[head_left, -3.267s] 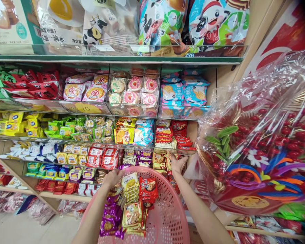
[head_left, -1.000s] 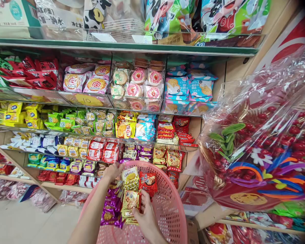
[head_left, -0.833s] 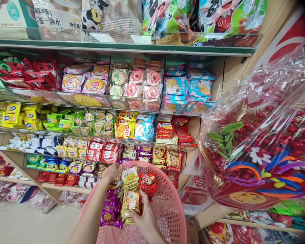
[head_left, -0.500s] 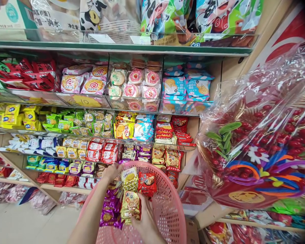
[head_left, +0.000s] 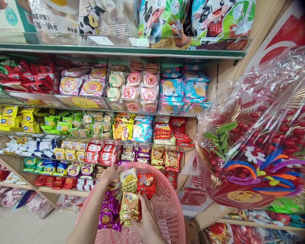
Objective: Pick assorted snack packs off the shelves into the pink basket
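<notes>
A pink perforated plastic basket (head_left: 169, 206) is in front of me below the shelves. My left hand (head_left: 112, 174) is closed at its far left rim, its fingertips partly hidden. Inside the basket, my right hand (head_left: 148, 218) grips a stack of yellow walnut-cookie packets (head_left: 130, 205), thumb at the near end and fingers along the right side. Purple snack packets (head_left: 109, 213) lie in a pile left of that stack. Pale yellow biscuit packets (head_left: 128, 179) sit just beyond it, with red cookie packets (head_left: 146, 184) to their right.
Shelves of wrapped biscuits rise ahead, with blue packets (head_left: 172, 88) and round pink-wrapped cookies (head_left: 129, 92) behind clear fronts. A plastic-wrapped decoration with red berries (head_left: 289, 127) juts out at the right. Tiled floor (head_left: 12, 223) shows at the lower left.
The shelves appear slightly lower and further left as my view shifts a little. Both hands keep their holds, and the packets in the basket stay in much the same arrangement.
</notes>
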Available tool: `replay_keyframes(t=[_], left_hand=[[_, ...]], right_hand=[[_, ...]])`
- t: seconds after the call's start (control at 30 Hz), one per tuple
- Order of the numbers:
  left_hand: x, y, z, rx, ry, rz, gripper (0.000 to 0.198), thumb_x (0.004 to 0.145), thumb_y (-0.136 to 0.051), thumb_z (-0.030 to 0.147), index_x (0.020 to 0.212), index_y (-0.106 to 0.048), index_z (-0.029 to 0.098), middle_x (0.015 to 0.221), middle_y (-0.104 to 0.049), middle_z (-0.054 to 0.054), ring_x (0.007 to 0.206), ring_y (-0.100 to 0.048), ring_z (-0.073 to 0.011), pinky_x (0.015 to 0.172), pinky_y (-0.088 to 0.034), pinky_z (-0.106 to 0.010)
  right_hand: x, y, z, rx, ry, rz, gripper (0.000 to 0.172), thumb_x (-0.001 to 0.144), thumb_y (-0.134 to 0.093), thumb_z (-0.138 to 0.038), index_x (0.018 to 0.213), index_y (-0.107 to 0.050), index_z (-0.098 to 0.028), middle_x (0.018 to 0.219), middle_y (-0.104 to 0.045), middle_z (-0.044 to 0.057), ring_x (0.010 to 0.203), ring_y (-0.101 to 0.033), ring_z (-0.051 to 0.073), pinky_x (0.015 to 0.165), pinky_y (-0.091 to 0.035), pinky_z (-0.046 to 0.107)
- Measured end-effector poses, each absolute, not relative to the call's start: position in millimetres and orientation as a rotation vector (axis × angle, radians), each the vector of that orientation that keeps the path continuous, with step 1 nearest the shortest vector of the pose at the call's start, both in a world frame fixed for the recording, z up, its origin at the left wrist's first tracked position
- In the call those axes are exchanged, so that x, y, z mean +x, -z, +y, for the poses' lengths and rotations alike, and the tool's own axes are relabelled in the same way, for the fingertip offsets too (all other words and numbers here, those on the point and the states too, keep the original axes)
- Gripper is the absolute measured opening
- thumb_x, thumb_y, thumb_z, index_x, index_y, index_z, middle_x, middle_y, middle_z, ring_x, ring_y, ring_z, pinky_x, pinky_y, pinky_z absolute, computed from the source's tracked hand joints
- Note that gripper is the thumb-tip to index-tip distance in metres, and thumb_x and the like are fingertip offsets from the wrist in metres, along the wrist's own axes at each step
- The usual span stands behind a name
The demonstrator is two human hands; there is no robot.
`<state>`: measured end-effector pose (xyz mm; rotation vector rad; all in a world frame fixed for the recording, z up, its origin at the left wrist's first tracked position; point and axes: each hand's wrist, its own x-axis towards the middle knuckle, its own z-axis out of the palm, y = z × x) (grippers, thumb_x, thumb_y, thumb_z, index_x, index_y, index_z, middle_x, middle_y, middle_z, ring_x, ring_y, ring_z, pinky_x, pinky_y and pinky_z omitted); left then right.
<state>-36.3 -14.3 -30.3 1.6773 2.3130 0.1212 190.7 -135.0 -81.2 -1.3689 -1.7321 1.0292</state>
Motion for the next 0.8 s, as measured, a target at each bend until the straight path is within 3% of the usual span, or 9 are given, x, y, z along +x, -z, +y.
replay_keyframes(t=[0.2,0.37,0.47,0.67,0.8], left_hand=[[-37,30,-13,1.696,-0.113,2.304,0.064,0.08,-0.02,0.06,0.102,-0.06,0.014,0.099,-0.067,-0.022,0.097,-0.06,-0.0343,0.081,-0.043,-0.044],[-36,30,-14,1.713,-0.113,2.301,0.063,0.08,-0.021,0.059,0.101,-0.06,0.014,0.098,-0.067,-0.022,0.097,-0.061,-0.0347,0.081,-0.043,-0.044],[-36,30,-15,1.711,-0.113,2.305,0.063,0.08,-0.021,0.058,0.103,-0.059,0.014,0.099,-0.067,-0.022,0.097,-0.061,-0.0342,0.081,-0.043,-0.044],[-37,32,-14,1.694,-0.111,2.313,0.065,0.079,-0.02,0.06,0.103,-0.059,0.014,0.1,-0.066,-0.021,0.098,-0.06,-0.0356,0.082,-0.043,-0.046],[-38,33,-14,1.687,-0.121,2.313,0.065,0.079,-0.021,0.061,0.104,-0.059,0.014,0.1,-0.066,-0.021,0.098,-0.06,-0.0349,0.081,-0.043,-0.045]], right_hand=[[225,55,-127,-1.263,-1.132,-1.678,0.058,0.067,-0.056,-0.02,0.123,-0.047,-0.026,0.129,-0.05,0.004,0.119,-0.044,0.023,0.102,-0.031,0.038],[255,48,-112,-1.281,-1.061,-1.508,0.046,0.073,-0.057,-0.032,0.118,-0.052,-0.027,0.103,-0.064,0.004,0.097,-0.058,0.022,0.087,-0.045,0.035],[270,49,-94,-1.244,-0.926,-1.489,0.041,0.074,-0.057,-0.033,0.114,-0.055,-0.025,0.103,-0.064,0.005,0.093,-0.06,0.021,0.079,-0.048,0.033],[296,51,-33,-1.308,-0.589,-1.664,0.042,0.079,-0.047,-0.03,0.119,-0.048,-0.02,0.117,-0.057,0.009,0.103,-0.055,0.022,0.091,-0.043,0.041],[303,53,9,-1.301,-0.445,-1.724,0.04,0.078,-0.044,-0.025,0.117,-0.048,-0.019,0.113,-0.058,0.01,0.104,-0.055,0.022,0.094,-0.041,0.043]])
